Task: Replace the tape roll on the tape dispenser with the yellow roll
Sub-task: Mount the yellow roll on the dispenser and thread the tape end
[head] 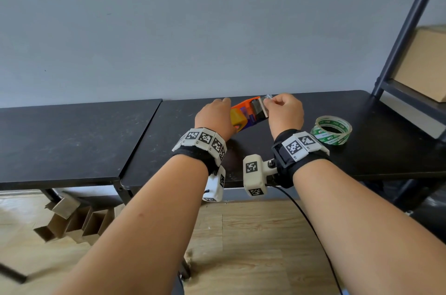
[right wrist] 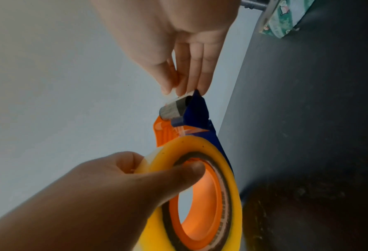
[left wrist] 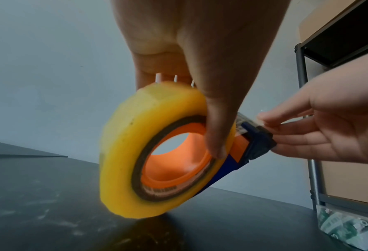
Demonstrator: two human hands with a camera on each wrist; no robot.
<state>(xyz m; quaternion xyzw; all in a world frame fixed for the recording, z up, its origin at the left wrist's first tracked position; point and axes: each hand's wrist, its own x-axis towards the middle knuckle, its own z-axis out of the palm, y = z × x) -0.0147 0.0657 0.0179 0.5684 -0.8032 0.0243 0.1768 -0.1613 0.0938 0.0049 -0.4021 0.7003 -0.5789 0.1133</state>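
Observation:
The yellow roll (left wrist: 122, 152) sits on the orange hub (left wrist: 178, 166) of the orange and blue tape dispenser (head: 248, 113), tilted with its lower edge on the black table (head: 72, 140). My left hand (head: 216, 115) grips the roll, the thumb (right wrist: 178, 171) across its side and core and the fingers behind it. My right hand (head: 284, 111) pinches the clear tape end (right wrist: 172, 95) at the metal cutter (right wrist: 174, 110) on the dispenser's blue head (left wrist: 260, 141).
A roll of clear tape with green print (head: 333, 129) lies flat on the table to the right of my right wrist. A dark metal shelf (head: 410, 29) with a cardboard box (head: 424, 65) stands at the far right. The wall is close behind the dispenser.

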